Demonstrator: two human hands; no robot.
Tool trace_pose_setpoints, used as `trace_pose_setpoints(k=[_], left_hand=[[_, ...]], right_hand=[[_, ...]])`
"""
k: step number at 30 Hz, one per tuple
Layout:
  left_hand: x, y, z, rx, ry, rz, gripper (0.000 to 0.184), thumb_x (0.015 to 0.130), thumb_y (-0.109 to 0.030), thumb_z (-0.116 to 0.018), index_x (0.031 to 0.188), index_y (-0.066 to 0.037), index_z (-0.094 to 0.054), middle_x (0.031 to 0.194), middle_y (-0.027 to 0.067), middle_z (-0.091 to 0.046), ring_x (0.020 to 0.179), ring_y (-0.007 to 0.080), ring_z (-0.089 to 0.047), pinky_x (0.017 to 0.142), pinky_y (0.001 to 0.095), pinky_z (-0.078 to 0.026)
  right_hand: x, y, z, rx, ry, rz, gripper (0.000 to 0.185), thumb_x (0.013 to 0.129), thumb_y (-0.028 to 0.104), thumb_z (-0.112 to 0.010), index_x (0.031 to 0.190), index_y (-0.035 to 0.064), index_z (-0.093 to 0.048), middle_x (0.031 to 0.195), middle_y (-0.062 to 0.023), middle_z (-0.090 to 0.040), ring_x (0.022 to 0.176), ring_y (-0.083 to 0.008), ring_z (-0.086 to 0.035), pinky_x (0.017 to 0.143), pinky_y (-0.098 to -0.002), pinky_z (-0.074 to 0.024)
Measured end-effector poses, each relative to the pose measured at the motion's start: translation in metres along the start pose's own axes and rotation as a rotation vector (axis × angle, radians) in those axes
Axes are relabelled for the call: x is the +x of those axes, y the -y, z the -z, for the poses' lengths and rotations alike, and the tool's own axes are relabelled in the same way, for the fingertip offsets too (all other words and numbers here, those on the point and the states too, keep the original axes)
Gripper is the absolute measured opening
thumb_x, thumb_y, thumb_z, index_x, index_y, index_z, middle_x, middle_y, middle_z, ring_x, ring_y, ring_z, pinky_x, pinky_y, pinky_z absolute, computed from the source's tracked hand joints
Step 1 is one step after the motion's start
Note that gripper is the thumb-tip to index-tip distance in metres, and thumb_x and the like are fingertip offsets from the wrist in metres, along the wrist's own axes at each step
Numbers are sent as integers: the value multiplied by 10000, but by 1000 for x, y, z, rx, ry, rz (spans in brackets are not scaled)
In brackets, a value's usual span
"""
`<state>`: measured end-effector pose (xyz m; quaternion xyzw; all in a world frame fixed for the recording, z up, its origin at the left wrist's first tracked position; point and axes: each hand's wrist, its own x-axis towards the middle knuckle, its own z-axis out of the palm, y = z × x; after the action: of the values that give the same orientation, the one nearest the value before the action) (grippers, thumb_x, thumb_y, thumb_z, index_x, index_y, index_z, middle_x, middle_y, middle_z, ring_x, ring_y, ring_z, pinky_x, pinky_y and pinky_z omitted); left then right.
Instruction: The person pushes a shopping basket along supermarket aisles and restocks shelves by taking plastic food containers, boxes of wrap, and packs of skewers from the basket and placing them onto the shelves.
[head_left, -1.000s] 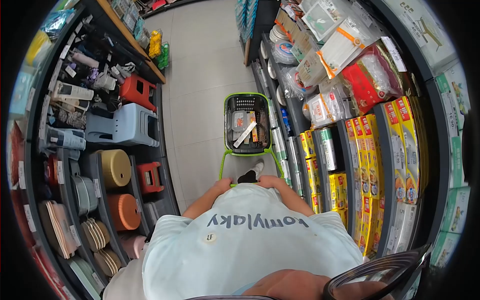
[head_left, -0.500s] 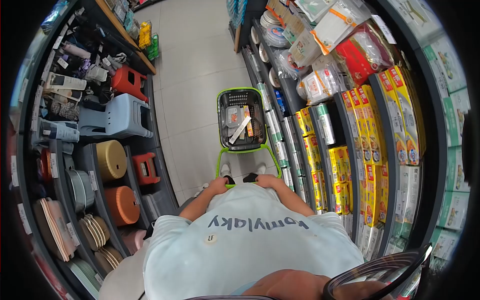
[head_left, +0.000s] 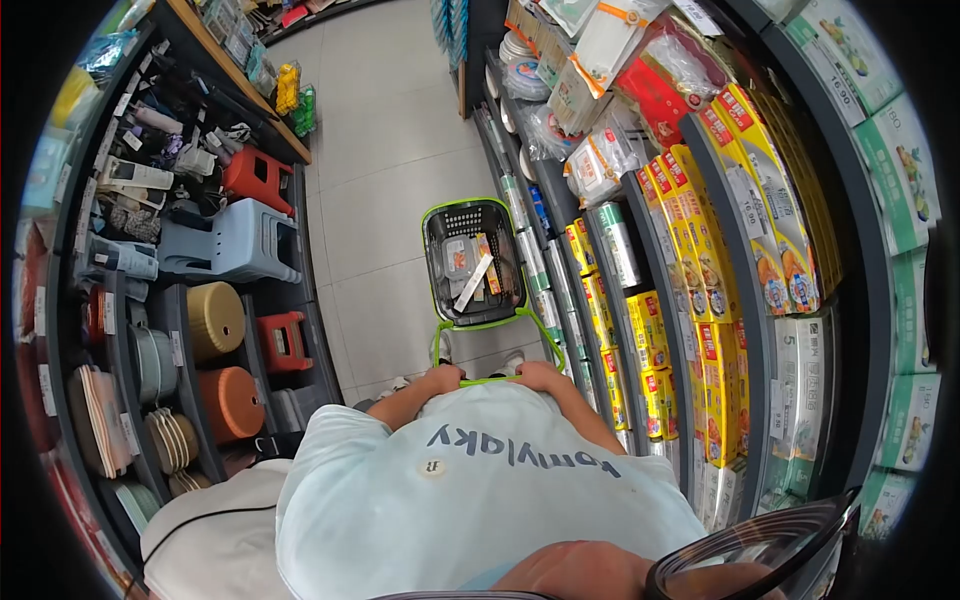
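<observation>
My left hand (head_left: 441, 379) is closed round one end of a green handle bar, in front of the shirt. My right hand (head_left: 536, 374) grips the other end of that bar. The bar belongs to a black shopping basket (head_left: 440, 302) with a green rim, seen from above in front of my feet. Inside it lie a clear plastic pack (head_left: 459, 257), a long white box (head_left: 473, 284) set at a slant and a narrow orange-and-yellow box (head_left: 488, 253). My fingertips are partly hidden behind the bar.
Shelves on the left hold a blue-grey stool (head_left: 235, 240), a red stool (head_left: 258, 178) and round tubs (head_left: 230, 403). On the right, shelves with yellow boxes (head_left: 770, 200) and packaged goods (head_left: 600, 165) stand close to the basket. A tiled aisle (head_left: 375, 120) runs ahead.
The basket appears slightly lower and farther left in view, and the right shelves have shifted left. My feet have changed position. Both hands keep their grip on the handle.
</observation>
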<state>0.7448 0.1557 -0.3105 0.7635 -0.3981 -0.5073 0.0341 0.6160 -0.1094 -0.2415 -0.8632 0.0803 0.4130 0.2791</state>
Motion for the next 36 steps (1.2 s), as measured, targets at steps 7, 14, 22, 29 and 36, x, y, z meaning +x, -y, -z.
trace_pose_setpoints(k=[7, 14, 22, 29, 36], left_hand=[[5, -58, -27, -43, -52, -59, 379, 850, -351, -554, 1180, -210, -679, 1158, 131, -664, 1095, 346, -630, 881, 515, -530], [12, -88, -39, -22, -63, -112, 376, 854, -403, -564, 1157, -219, -686, 1182, 110, -641, 1091, 347, -620, 852, 535, -536], [2, -92, -40, 41, -35, -88, 376, 853, -379, -565, 1161, -201, -684, 1226, 90, -616, 1137, 337, -584, 896, 529, -513], [6, -69, -37, 4, -3, -69, 515, 761, -495, -619, 1176, -196, -684, 1209, 116, -630, 1126, 338, -600, 915, 505, -505], [-5, -66, -18, -4, -81, -2, 567, 710, -565, -642, 1131, -192, -707, 1068, 143, -711, 986, 344, -675, 857, 470, -534]], right_hand=[[-30, -49, 1, 53, 69, -21, 728, 773, 731, -578, 1099, 95, -714, 1093, -149, -706, 1017, -328, -666, 870, -417, -514], [-54, -81, -13, 86, 36, -14, 712, 773, 725, -585, 1065, 89, -713, 1065, -147, -711, 1004, -321, -671, 855, -422, -513], [-58, -86, -41, 110, 49, -27, 574, 842, 631, -558, 1083, 134, -711, 1101, -127, -703, 1047, -333, -649, 874, -431, -504], [-69, -60, -30, 141, 0, -39, 541, 855, 601, -564, 1111, 140, -686, 1128, -140, -689, 1059, -348, -639, 874, -460, -496], [-64, -50, -35, 146, -229, -19, 614, 792, 675, -619, 1114, 155, -671, 1013, -159, -710, 971, -376, -661, 830, -473, -501]])
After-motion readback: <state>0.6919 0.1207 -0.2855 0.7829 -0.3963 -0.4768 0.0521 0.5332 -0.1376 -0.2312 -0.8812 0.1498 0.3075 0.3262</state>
